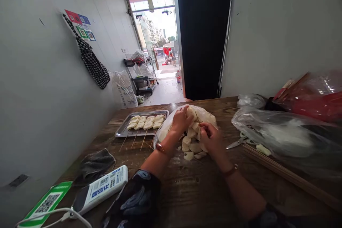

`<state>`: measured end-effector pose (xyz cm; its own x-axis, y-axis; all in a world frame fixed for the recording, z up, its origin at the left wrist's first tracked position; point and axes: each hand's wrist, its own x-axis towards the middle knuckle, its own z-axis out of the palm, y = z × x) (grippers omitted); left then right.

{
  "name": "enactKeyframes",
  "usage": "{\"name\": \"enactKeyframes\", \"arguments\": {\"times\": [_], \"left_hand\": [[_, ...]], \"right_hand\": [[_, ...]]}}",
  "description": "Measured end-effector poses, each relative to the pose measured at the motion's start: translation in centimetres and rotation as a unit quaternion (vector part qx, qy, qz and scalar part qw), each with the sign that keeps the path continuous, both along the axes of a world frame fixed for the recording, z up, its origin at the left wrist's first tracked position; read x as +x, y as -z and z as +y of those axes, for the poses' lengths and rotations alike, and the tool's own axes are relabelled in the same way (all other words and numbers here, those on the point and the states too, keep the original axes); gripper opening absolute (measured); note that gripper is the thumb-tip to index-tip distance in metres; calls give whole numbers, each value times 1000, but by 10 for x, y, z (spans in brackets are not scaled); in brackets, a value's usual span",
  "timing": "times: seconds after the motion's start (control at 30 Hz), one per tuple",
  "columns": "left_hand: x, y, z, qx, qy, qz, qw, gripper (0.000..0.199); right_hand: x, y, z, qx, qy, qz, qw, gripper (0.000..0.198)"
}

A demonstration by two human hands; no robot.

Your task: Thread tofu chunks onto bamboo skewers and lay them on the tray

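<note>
My right hand (pixel 211 138) pinches a thin wooden skewer (pixel 197 117) that points up and away. Beside it, my left hand (pixel 182 120) is closed around a pale, flat slice (pixel 191 112) at the skewer's far end; whether the tip has pierced it is too small to tell. Both hands are over an open clear plastic bag (pixel 210 115). Pale round slices (pixel 196 147) spill from its near side onto the wooden table. Left of the bag, a metal tray (pixel 121 133) bears pale slices on skewers (pixel 148 125), their sticks hanging over its near edge.
Scissors (pixel 235 144) and a bundle of wooden skewers (pixel 283 171) lie at right, near plastic bags (pixel 283 135). At left are a dark cloth (pixel 97 164), a white payment device (pixel 107 187) with a cable, and a green QR card (pixel 49 201). A wall stands close on the left.
</note>
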<state>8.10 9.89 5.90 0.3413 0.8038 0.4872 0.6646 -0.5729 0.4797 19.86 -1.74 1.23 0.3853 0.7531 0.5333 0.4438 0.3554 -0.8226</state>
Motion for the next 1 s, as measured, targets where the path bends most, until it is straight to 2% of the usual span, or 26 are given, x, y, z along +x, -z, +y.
{"name": "enactKeyframes", "arguments": {"times": [0.07,0.17,0.3,0.43,0.63,0.77,1.0], "left_hand": [[-6,0,-7,22,-9,-10,1000,53],[-16,2,-17,46,-8,-21,999,42],[-29,6,-28,33,9,-77,996,28],[-53,13,-43,-37,7,-125,991,26],[-88,40,-61,-167,-14,-148,975,35],[-95,49,-65,-239,3,-272,932,34],[-105,37,-74,-334,36,-500,798,46]], "right_hand": [[-2,-1,-1,6,-6,-5,1000,25],[-5,-1,-2,14,-9,-17,1000,24],[-4,4,-1,12,-22,-22,999,25],[-4,7,-1,2,-29,-17,999,25],[-10,3,-5,-39,-65,-41,996,25],[-11,2,-7,-55,-92,-49,993,30],[-24,-1,-20,-74,-138,-59,986,33]]}}
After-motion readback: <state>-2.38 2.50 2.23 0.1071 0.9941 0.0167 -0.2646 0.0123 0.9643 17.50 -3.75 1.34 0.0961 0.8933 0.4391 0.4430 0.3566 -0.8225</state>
